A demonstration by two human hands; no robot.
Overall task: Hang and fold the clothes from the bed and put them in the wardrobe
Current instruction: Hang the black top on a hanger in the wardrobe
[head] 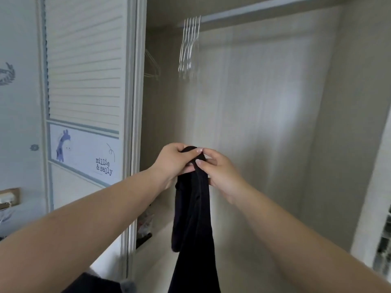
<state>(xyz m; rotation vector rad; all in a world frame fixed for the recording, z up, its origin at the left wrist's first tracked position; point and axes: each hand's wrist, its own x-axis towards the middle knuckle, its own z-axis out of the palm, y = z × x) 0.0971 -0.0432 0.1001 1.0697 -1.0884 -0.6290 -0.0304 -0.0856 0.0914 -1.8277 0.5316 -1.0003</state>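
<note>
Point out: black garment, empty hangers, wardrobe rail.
black garment (193, 208): head view, hanging fabric below the hands
empty hangers (189, 47): head view, middle of the bunch
wardrobe rail (264, 9): head view, bare stretch

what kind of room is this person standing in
Most likely a child's bedroom, at an open built-in wardrobe. A bunch of clear plastic hangers hangs on the wardrobe's pale rail, the white louvred sliding door carries a blue giraffe sticker, and both hands hold a black garment.

2 bare forearms, no sleeves; left hand (172, 160), right hand (220, 172), short pale nails
</note>
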